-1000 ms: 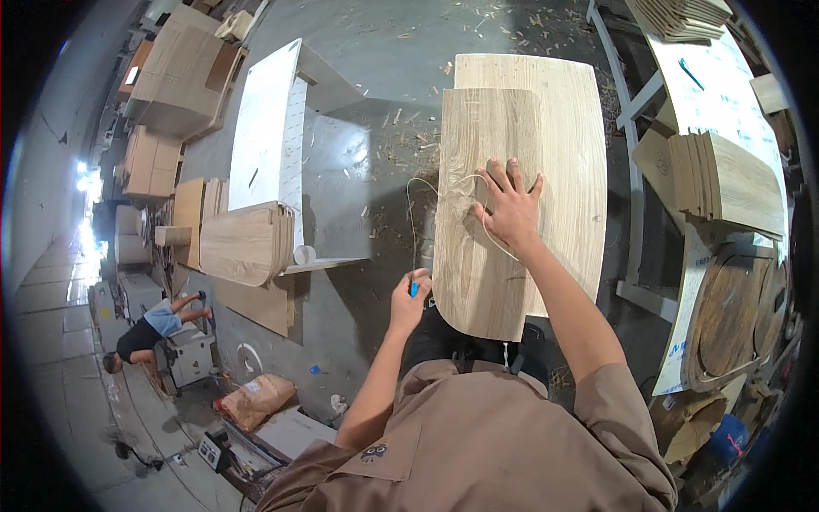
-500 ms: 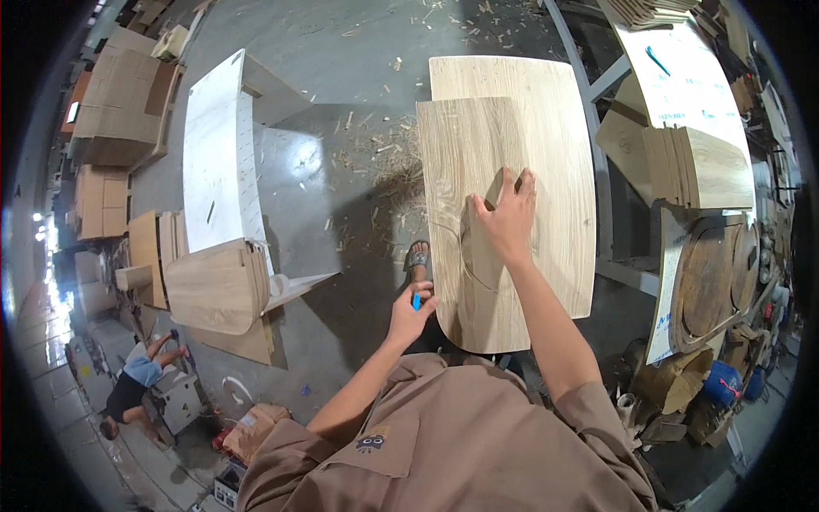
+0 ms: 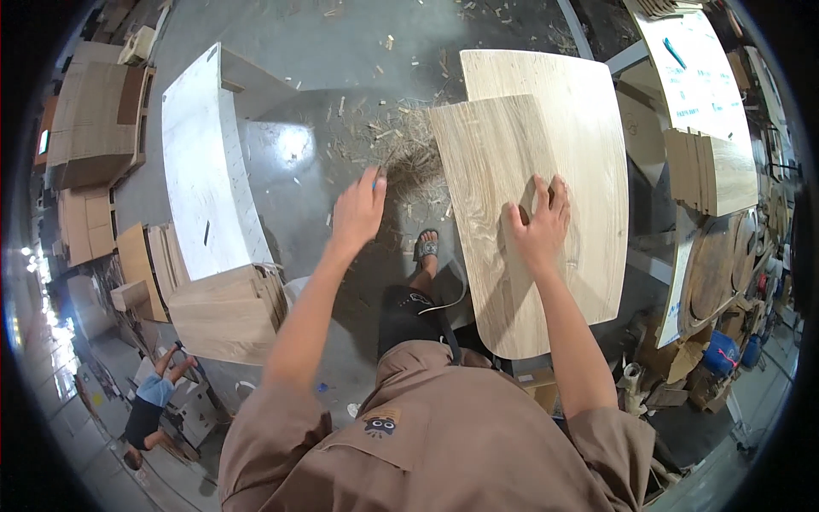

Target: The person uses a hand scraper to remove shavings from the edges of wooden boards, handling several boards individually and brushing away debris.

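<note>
the person's right hand (image 3: 543, 237) lies palm down with fingers spread on the smaller board (image 3: 488, 162), a wood-grain panel with one rounded corner at its near end; this panel rests, slightly askew, on top of a larger pale board (image 3: 590, 171). the left hand (image 3: 357, 215) is raised in the air to the left of the smaller board, fingers curled in, pinching a small blue item (image 3: 377, 182) mostly hidden by the hand; whether it has an edge cannot be told. a thin pale strip (image 3: 465, 290) curves just beside the left edge of the smaller board, near its rounded end. to do this well, the spread hand would best press evenly near the middle, so the smaller board does not slide on the one beneath, and its fingertips should stay back from the left edge. the item is better kept pointing away from the sandalled foot (image 3: 427, 246) left of the smaller board, and the strip kept from snagging. further left of the smaller board, wood shavings (image 3: 414, 145) litter the grey floor (image 3: 358, 111), and a white worktop (image 3: 196, 162) stands beyond them.
</note>
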